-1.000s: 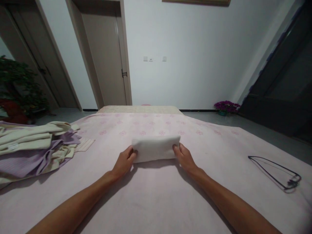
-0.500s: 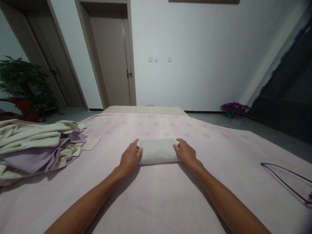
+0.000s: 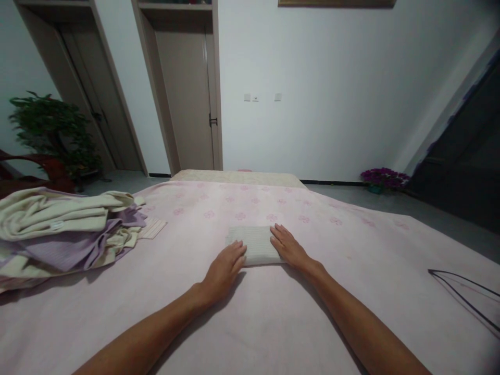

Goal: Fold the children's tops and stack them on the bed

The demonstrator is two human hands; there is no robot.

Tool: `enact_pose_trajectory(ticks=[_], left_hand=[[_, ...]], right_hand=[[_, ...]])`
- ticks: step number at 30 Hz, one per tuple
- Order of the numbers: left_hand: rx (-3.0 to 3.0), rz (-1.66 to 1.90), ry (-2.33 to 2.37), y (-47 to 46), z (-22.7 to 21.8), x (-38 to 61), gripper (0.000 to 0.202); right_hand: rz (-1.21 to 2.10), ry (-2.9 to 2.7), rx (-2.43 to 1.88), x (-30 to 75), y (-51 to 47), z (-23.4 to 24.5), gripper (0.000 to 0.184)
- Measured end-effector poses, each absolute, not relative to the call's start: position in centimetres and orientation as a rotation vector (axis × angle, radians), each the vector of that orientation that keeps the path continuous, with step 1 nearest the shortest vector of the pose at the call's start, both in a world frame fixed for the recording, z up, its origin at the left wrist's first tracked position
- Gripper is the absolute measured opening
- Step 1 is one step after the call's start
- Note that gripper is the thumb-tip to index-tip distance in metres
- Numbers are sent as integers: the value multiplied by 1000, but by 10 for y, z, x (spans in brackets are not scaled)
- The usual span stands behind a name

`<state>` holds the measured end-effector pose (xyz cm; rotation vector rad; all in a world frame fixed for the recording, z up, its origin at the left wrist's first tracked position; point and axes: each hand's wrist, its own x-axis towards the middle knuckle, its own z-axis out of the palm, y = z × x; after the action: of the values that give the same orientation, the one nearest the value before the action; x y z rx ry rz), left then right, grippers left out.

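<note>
A small folded cream cloth (image 3: 254, 242) lies flat on the pink bedsheet (image 3: 250, 312) in the middle of the view. My left hand (image 3: 226, 268) rests palm down with fingers stretched out, its fingertips on the cloth's near left corner. My right hand (image 3: 288, 247) lies flat on the cloth's right end, fingers spread. Neither hand grips anything.
A heap of cream and lilac clothes (image 3: 62, 234) sits on the bed at the left. A black wire hanger (image 3: 464, 297) lies at the right edge. Beyond the bed are two doors (image 3: 191, 99), a potted plant (image 3: 54, 130) and purple flowers (image 3: 385, 178) on the floor.
The cloth, held up by both ends a second ago, now lies flat on the sheet. Both hands have let go and flattened onto it. The view has shifted right.
</note>
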<state>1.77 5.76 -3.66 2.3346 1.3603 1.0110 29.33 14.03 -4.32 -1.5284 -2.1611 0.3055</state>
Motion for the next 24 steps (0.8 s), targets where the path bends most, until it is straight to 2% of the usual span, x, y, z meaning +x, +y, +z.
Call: enact_pose_trajectory(ticks=[3,8,10,15,18,21,24], left_hand=[[1896,1197,1468,71,-29,-3,37],[1389,972,1546,104,-20,-17,61],[1354,930,1537,115,-22,-14,64],[1329,925,1432,126,-28,2,36],[1319,983,1352,126,-20,5,41],[1449,1164,1347,121,-5,3,62],[1793,1368,1360,112,8,-5,70]], right_hand=[[387,-1941,-1677,300,146,-38,58],[778,-1645,-1796,311,157,-12,73],[860,-1613,-1799,315,159,-4,69],[1094,-1554,-1778,322,153,7,49],[1248,-1539,-1605,321,144,14,38],[1132,-1526,-1354,321,133,21,42],[637,-1633,-1315,325,118,19,44]])
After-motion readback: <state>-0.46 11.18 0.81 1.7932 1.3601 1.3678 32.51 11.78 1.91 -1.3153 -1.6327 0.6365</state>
